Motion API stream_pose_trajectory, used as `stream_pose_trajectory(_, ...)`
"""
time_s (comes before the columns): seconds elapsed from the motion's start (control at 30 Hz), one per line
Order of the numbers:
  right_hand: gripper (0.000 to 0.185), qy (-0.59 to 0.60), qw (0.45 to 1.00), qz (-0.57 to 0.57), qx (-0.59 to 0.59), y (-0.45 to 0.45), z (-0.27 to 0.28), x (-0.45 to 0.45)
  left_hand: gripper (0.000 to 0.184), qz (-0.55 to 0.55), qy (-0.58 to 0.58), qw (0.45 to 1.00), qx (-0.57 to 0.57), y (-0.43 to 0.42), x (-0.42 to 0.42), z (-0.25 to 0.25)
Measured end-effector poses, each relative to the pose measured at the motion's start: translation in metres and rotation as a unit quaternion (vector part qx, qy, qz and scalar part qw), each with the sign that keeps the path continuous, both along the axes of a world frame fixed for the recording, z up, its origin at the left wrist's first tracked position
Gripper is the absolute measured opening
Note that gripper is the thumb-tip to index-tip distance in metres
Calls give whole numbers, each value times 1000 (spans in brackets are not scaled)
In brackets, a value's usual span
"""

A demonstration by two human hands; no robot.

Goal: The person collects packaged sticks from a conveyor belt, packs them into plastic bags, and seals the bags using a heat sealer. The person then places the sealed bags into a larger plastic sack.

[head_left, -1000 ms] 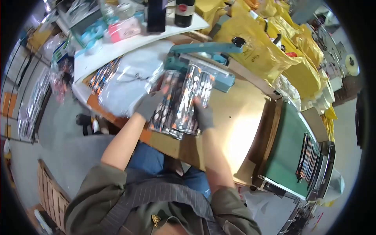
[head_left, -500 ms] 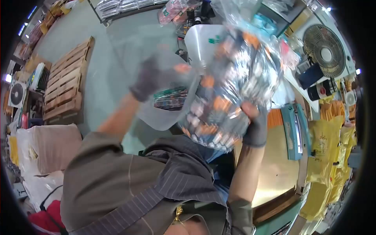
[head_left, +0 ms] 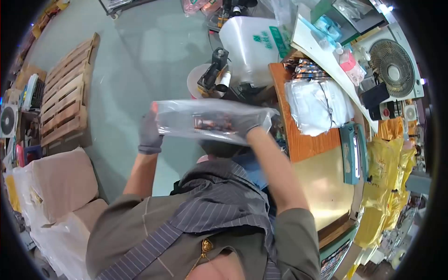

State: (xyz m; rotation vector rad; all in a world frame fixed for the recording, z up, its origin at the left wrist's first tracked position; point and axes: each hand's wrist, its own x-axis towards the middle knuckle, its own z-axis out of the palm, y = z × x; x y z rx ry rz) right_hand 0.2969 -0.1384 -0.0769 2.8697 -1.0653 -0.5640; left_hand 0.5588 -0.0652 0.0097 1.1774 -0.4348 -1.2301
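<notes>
A clear plastic bag (head_left: 182, 109) is stretched sideways in front of my body, with dark and orange packets (head_left: 212, 123) showing through it. My left hand (head_left: 150, 133), in a grey glove, grips the bag's left end. Also gloved, my right hand (head_left: 245, 125) is closed at the bag's right part; plastic and blur partly hide its fingers, and I cannot tell whether they are inside or behind the film. Below the bag is a dark, rounded shape, mostly covered.
At right stands a wooden-topped bench (head_left: 305, 147) with a stack of clear bags (head_left: 317, 105), dark-orange packets (head_left: 308, 70) and a teal bag sealer (head_left: 353, 154). Ahead are a white sack (head_left: 249, 44) and a black tape dispenser (head_left: 218, 70). A pallet (head_left: 67, 91) lies left.
The large bulging bag of dark-orange packets has left my right hand. Both hands now hold a flatter clear bag at waist height. The view has shifted, uncovering the bench's bag stack.
</notes>
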Motion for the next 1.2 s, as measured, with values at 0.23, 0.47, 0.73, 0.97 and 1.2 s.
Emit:
stream_pose_trajectory(0.23, 60, 52, 938, -254, 229, -59, 129, -39, 31, -78, -40, 996, -12, -42, 3, 56)
stream_pose_trajectory(0.47, 60, -267, 942, -122, -164, -39, 184, -88, 44, -183, -386, 896, 122, -90, 44, 7)
stream_pose_trajectory(0.73, 53, -407, 748, -460, -253, 149, 135, -244, 21, -13, -481, 851, -211, -98, -12, 76)
stream_pose_trajectory(0.97, 56, -219, 641, -651, -343, 338, 39, -244, 18, -246, -443, 756, -415, -116, -243, 96)
stream_pose_trajectory(1.2, 52, -222, 603, -678, -358, 342, 38, -242, 29, -458, -604, 488, -434, -210, -420, -35)
